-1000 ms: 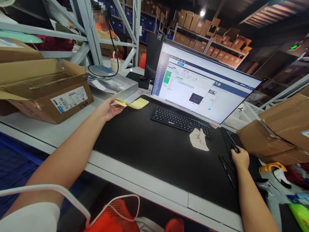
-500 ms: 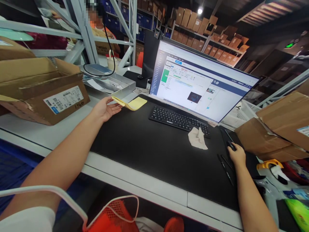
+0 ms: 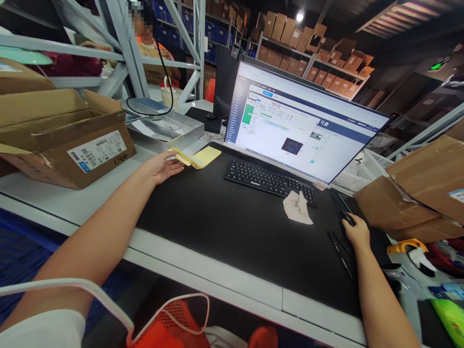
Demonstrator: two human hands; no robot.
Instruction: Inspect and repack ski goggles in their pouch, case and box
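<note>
My left hand [image 3: 162, 167] grips the near-left edge of a yellow notepad [image 3: 207, 157], its lifted sheets between thumb and fingers. The pad's far part lies flat on the black desk mat [image 3: 232, 232]. At the right, my right hand [image 3: 357, 232] is wrapped over a black computer mouse [image 3: 348, 219]. Between the hands are a black keyboard [image 3: 259, 179] and a crumpled white tissue [image 3: 297, 208] touching its right end. Two dark pens [image 3: 340, 256] rest just left of my right forearm. Behind the keyboard a monitor [image 3: 290, 121] is switched on.
An opened cardboard box [image 3: 65, 140] stands at the left, beside a metal tray [image 3: 181, 128]. Cardboard boxes [image 3: 416, 203] are piled at the right, with yellow tape [image 3: 406, 245] below. A person [image 3: 148, 43] is beyond the metal frame. A white cable crosses the lower left.
My left hand has shifted slightly down with the lifted sheets, which now sit a little lower and further right. My right hand stays on the mouse.
</note>
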